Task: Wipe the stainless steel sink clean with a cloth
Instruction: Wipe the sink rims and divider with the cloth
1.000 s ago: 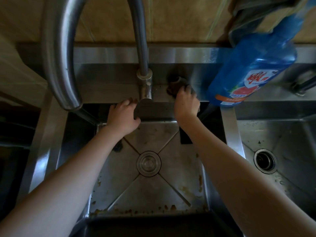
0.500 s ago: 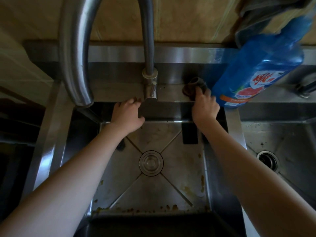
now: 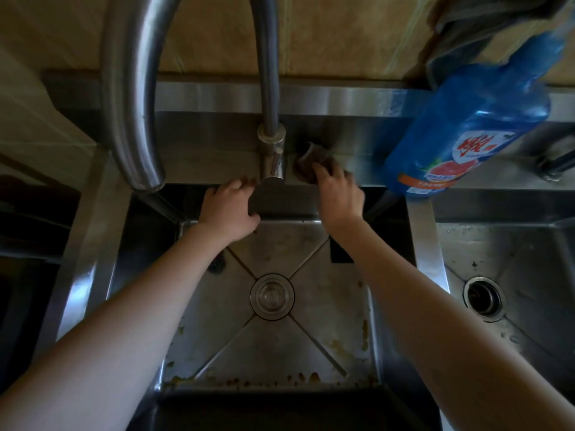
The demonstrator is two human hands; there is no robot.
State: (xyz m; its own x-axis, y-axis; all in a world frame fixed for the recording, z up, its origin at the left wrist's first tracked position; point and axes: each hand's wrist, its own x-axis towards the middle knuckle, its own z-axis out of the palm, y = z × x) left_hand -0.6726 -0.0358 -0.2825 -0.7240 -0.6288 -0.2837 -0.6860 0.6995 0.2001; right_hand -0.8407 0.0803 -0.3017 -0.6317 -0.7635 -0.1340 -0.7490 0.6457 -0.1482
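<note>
The step in hand looks like wiping the back ledge of the sink (image 3: 202, 164), not the basin itself. The right hand (image 3: 339, 194) bears down on a dark, bunched cloth (image 3: 306, 160) just right of the faucet (image 3: 272, 144), its fingers curled together over the cloth. How much of the cloth lies under the palm cannot be told.

The left hand (image 3: 228, 209) rests on the rim just left of the faucet. Its fingers lie close together over the edge and its thumb is spread down the inner wall, probably as a brace.

A blue bottle (image 3: 466, 129) stands well right of the faucet. Brown grime (image 3: 305, 377) lines the basin floor farthest from the faucet, beyond the drain (image 3: 272, 296).

The next move likely calls for working the cloth round the faucet's foot, then down into the basin towards that grime.
</note>
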